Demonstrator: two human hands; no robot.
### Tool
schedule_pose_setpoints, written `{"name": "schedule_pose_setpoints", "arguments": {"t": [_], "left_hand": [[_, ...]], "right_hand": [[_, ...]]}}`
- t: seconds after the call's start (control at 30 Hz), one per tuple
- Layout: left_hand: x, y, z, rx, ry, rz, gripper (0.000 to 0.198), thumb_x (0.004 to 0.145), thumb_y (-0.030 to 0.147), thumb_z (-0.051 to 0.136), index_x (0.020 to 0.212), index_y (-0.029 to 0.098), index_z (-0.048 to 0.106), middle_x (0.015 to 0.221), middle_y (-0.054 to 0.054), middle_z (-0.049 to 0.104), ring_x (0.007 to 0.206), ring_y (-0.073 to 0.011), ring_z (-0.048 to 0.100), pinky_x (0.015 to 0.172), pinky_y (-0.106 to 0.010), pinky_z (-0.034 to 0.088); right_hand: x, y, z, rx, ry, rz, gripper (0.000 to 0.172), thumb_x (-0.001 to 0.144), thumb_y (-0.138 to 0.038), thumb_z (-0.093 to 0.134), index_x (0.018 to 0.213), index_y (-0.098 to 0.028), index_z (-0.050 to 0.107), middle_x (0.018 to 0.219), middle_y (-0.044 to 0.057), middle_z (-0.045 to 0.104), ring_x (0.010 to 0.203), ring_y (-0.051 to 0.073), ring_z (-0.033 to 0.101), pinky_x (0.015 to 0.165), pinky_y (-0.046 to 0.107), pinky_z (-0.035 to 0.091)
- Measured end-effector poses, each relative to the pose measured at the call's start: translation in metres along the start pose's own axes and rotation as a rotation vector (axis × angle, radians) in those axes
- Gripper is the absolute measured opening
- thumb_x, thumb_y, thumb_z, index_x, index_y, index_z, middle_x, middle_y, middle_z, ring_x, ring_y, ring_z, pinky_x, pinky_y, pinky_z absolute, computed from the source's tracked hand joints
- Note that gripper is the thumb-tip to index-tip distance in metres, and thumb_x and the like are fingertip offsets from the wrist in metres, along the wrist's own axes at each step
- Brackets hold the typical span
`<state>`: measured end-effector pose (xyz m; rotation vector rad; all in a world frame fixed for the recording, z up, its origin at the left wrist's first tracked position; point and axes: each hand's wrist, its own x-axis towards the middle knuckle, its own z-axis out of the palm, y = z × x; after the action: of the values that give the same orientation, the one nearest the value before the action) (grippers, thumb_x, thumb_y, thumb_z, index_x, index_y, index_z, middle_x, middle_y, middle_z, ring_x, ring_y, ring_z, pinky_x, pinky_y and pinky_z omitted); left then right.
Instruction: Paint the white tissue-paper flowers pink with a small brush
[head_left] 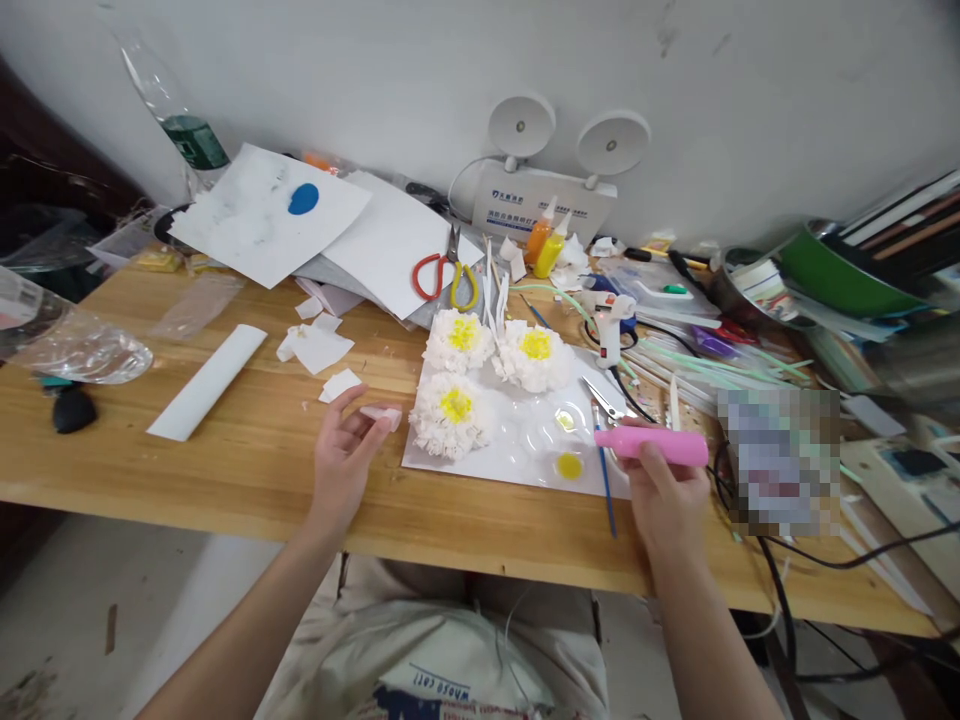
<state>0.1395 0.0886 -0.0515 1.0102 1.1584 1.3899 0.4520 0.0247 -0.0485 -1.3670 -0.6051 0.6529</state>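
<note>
Between the hands, three paper flowers (pixel 480 375), blue paintbrush (pixel 604 470), scissors (pixel 607 400)

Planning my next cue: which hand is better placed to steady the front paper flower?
Probably the left hand: it sits just beside the front flower, pinching only a small pale piece. The right hand is farther off and grips a pink tube.

On the wooden table (pixel 247 440) a white sheet (pixel 525 455) carries three white paper flowers (pixel 456 410) with yellow centres, a blue paintbrush (pixel 604 480) lying at its right edge. Behind them lie scissors (pixel 448 275) with red and yellow handles, a white glue gun (pixel 613 325), and an orange bottle (pixel 540 238) beside a yellow bottle (pixel 551 255). Farther left: a paper with a blue blot (pixel 262 215), a clear plastic bottle (pixel 187 130), a rolled white strip (pixel 208 380)
</note>
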Motion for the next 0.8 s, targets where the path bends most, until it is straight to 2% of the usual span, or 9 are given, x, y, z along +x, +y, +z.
{"name": "schedule_pose_setpoints", "arguments": {"t": [0.13, 0.2, 0.33, 0.43, 0.53, 0.8], "left_hand": [[0.001, -0.001, -0.001, -0.011, -0.003, 0.006, 0.047, 0.074, 0.025, 0.07, 0.115, 0.022, 0.049, 0.09, -0.004, 0.067, 0.09, -0.0162, 0.063, 0.088, -0.031, 0.047], [0.001, -0.001, -0.001, -0.015, -0.004, -0.003, 0.047, 0.074, 0.025, 0.07, 0.115, 0.023, 0.049, 0.091, -0.004, 0.067, 0.09, -0.0154, 0.063, 0.088, -0.029, 0.046], [0.001, 0.0, 0.0, -0.008, -0.011, -0.002, 0.047, 0.074, 0.026, 0.07, 0.115, 0.022, 0.048, 0.091, -0.004, 0.067, 0.089, -0.0155, 0.063, 0.087, -0.029, 0.047], [0.0, 0.0, 0.0, -0.011, -0.014, 0.009, 0.047, 0.074, 0.025, 0.07, 0.115, 0.021, 0.048, 0.091, -0.004, 0.067, 0.09, -0.0157, 0.063, 0.088, -0.03, 0.046], [0.0, 0.0, 0.0, -0.021, -0.017, 0.011, 0.047, 0.074, 0.024, 0.07, 0.115, 0.021, 0.048, 0.091, -0.004, 0.067, 0.091, -0.016, 0.063, 0.09, -0.031, 0.046], [0.001, 0.0, 0.0, -0.008, -0.012, 0.003, 0.05, 0.073, 0.026, 0.071, 0.116, 0.019, 0.047, 0.091, -0.006, 0.067, 0.091, -0.0171, 0.063, 0.09, -0.033, 0.047]], "right_hand": [[0.001, -0.005, -0.013, -0.065, -0.015, 0.023, 0.029, 0.06, -0.032, 0.077, 0.083, -0.017, 0.065, 0.076, 0.003, 0.066, 0.059, 0.015, 0.057, 0.053, 0.029, 0.047], [0.001, -0.008, -0.018, -0.139, -0.04, 0.041, 0.033, 0.059, -0.03, 0.078, 0.086, -0.016, 0.065, 0.077, 0.003, 0.067, 0.059, 0.015, 0.058, 0.055, 0.03, 0.048], [0.003, -0.016, -0.024, -0.242, -0.079, 0.004, 0.043, 0.053, -0.026, 0.082, 0.091, -0.02, 0.063, 0.089, 0.004, 0.068, 0.076, 0.019, 0.064, 0.066, 0.033, 0.052], [0.005, -0.021, -0.027, -0.341, -0.184, -0.078, 0.037, 0.055, -0.025, 0.081, 0.086, -0.022, 0.061, 0.093, 0.004, 0.068, 0.09, 0.022, 0.064, 0.079, 0.038, 0.051], [0.005, -0.022, -0.031, -0.47, -0.314, -0.199, 0.029, 0.059, -0.027, 0.079, 0.079, -0.022, 0.059, 0.096, 0.004, 0.067, 0.095, 0.023, 0.062, 0.084, 0.039, 0.048], [0.002, -0.021, -0.037, -0.798, -0.406, -0.451, 0.027, 0.071, -0.035, 0.07, 0.095, -0.025, 0.063, 0.101, 0.004, 0.069, 0.092, 0.023, 0.064, 0.084, 0.04, 0.049]]}}
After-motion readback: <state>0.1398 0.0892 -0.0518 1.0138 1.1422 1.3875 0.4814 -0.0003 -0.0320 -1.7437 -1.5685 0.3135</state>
